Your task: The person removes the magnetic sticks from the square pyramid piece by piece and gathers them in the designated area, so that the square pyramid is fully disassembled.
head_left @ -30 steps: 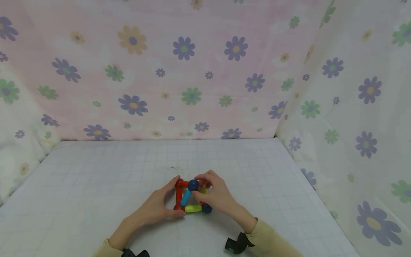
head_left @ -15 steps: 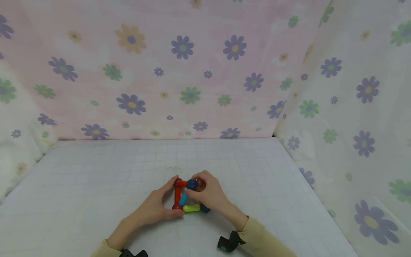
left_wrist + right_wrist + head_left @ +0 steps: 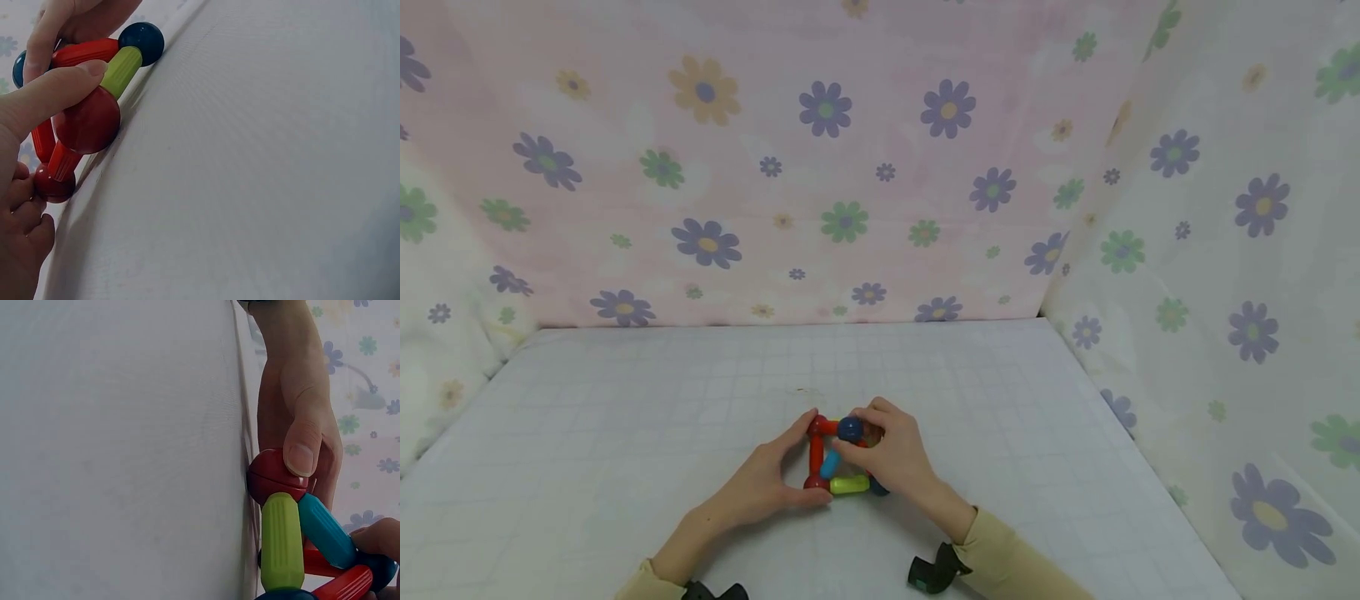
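A small frame of magnetic rods and balls stands on the white table. Its left side has a red rod (image 3: 816, 456) between a far red ball (image 3: 818, 426) and a near red ball (image 3: 817, 483). A yellow-green rod (image 3: 850, 485) runs along the front to a dark blue ball (image 3: 142, 44). A light blue rod (image 3: 326, 531) slants up to a raised navy ball (image 3: 850, 429). My left hand (image 3: 760, 482) grips the left side, thumb on the near red ball. With thumb and fingertips, my right hand (image 3: 898, 454) pinches the navy ball, hiding the frame's right side.
Flower-printed cloth (image 3: 775, 192) hangs behind the table (image 3: 662, 392) and along its sides. Black wrist devices (image 3: 936, 568) sit at the cuffs of both sleeves (image 3: 1015, 558), low over the near part of the table.
Over the second, my right hand has shifted slightly left over the frame, and its thumb covers more of the light blue rod. The left hand keeps its grip.
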`<act>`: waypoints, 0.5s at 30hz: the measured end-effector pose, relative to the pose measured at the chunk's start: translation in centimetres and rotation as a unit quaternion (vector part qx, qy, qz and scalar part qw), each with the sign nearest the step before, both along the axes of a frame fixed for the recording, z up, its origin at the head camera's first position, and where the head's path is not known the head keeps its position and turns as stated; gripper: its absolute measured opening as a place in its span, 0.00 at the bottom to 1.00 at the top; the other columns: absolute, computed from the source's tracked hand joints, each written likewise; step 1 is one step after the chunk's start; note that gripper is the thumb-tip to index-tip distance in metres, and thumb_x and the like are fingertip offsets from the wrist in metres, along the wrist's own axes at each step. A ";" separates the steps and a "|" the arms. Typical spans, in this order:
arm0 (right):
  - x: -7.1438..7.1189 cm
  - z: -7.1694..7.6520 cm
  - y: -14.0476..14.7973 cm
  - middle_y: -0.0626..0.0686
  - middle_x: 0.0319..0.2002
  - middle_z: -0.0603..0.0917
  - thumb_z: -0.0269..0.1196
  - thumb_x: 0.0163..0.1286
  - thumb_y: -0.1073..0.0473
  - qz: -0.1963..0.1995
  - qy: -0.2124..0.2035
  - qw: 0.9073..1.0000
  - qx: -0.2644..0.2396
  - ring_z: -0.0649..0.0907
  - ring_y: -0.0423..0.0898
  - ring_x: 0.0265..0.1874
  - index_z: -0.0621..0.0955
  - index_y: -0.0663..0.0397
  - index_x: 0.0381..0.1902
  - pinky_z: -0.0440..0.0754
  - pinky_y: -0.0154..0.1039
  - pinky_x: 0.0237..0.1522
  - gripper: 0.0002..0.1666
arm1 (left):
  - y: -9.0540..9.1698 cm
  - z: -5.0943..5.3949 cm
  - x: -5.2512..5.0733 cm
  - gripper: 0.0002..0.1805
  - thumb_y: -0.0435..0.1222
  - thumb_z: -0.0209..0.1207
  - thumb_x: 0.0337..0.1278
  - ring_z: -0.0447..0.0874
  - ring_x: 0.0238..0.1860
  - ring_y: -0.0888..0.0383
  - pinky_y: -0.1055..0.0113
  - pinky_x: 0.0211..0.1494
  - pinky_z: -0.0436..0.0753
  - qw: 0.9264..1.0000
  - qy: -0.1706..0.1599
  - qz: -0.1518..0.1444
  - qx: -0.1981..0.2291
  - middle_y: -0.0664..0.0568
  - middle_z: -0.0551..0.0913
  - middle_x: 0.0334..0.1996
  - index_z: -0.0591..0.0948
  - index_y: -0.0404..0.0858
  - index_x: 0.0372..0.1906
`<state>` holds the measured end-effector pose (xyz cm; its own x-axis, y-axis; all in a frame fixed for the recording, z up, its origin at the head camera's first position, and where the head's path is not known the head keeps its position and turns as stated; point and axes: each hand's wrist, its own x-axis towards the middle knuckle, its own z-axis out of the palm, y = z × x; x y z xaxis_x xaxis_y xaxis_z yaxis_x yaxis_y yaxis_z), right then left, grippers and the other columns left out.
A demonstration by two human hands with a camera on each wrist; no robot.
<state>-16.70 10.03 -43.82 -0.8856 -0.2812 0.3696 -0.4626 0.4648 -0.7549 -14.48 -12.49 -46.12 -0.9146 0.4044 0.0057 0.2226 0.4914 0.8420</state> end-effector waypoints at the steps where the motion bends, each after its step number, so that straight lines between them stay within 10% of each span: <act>1: 0.0 0.0 0.0 0.42 0.27 0.73 0.77 0.55 0.55 -0.002 0.008 1.000 0.000 0.73 0.38 0.24 0.87 0.48 0.36 0.72 0.28 0.25 0.12 | 0.0 0.0 0.0 0.60 0.55 0.75 0.44 0.52 0.79 0.46 0.40 0.76 0.57 1.000 0.000 0.000 0.000 0.51 0.57 0.78 0.53 0.49 0.80; 15: 0.4 -0.1 0.0 0.40 0.29 0.77 0.77 0.54 0.58 -0.006 0.060 0.998 -0.004 0.76 0.42 0.25 0.88 0.52 0.37 0.73 0.28 0.26 0.13 | 0.0 -0.1 -0.1 0.60 0.55 0.74 0.45 0.52 0.79 0.46 0.40 0.76 0.58 1.000 0.004 -0.004 -0.003 0.52 0.57 0.78 0.52 0.49 0.81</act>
